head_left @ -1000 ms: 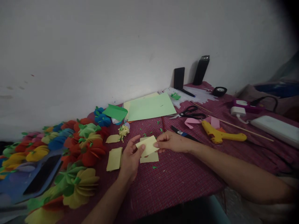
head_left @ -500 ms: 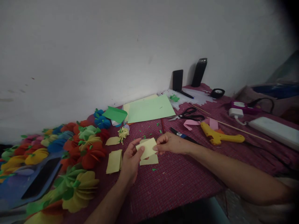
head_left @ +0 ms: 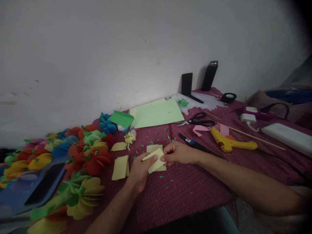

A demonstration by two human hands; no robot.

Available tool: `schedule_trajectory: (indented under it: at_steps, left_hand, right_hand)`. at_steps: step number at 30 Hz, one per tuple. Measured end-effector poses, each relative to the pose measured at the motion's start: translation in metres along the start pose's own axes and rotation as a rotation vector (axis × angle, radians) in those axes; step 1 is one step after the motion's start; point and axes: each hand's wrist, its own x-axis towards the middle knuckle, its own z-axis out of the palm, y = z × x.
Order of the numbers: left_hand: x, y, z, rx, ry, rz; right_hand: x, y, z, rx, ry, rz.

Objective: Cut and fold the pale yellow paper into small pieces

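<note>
A small piece of pale yellow paper (head_left: 155,162) is held between my two hands above the table. My left hand (head_left: 140,169) pinches its left side, thumb on top, where the edge looks folded or curled. My right hand (head_left: 177,152) grips the right side with thumb and fingertips. Beneath it, other yellow paper pieces (head_left: 151,148) lie on the cloth. Left of my left hand sit a stack of yellow paper rectangles (head_left: 120,168), a cut yellow paper shape (head_left: 119,146) and a frilly yellow paper bunch (head_left: 129,138).
Colourful paper flowers (head_left: 97,159) crowd the left side beside a dark phone (head_left: 45,183). Light green sheets (head_left: 158,113) lie at the back. To the right are scissors (head_left: 200,119), a cutter knife (head_left: 192,142), a yellow glue gun (head_left: 229,143), a wooden stick (head_left: 255,138) and a white power bank (head_left: 287,138).
The held yellow paper has tilted and moved slightly right and down, and its left edge now looks folded or curled. Both hands stay gripping it.
</note>
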Motion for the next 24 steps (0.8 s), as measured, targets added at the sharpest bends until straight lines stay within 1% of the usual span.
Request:
schedule_trajectory:
  at_steps: [7,12,14,18,24]
  left_hand:
    - [0.002,-0.002,-0.004,0.04,0.052,0.055]
    - [0.002,-0.003,-0.006,0.056,0.016,0.069]
    - [0.002,-0.001,-0.007,0.066,0.016,0.08]
    - [0.001,0.004,-0.009,0.112,0.056,0.098]
    - [0.0,0.005,-0.01,0.128,0.033,0.075]
  right_hand:
    - [-0.001,-0.004,0.0,0.095,0.001,0.068]
    - [-0.002,-0.006,0.0,0.183,-0.023,0.112]
    - [-0.002,-0.005,0.0,0.19,-0.015,0.121]
    - [-0.001,-0.001,-0.001,0.177,-0.004,0.105]
    - [-0.001,0.0,-0.004,0.144,-0.025,0.105]
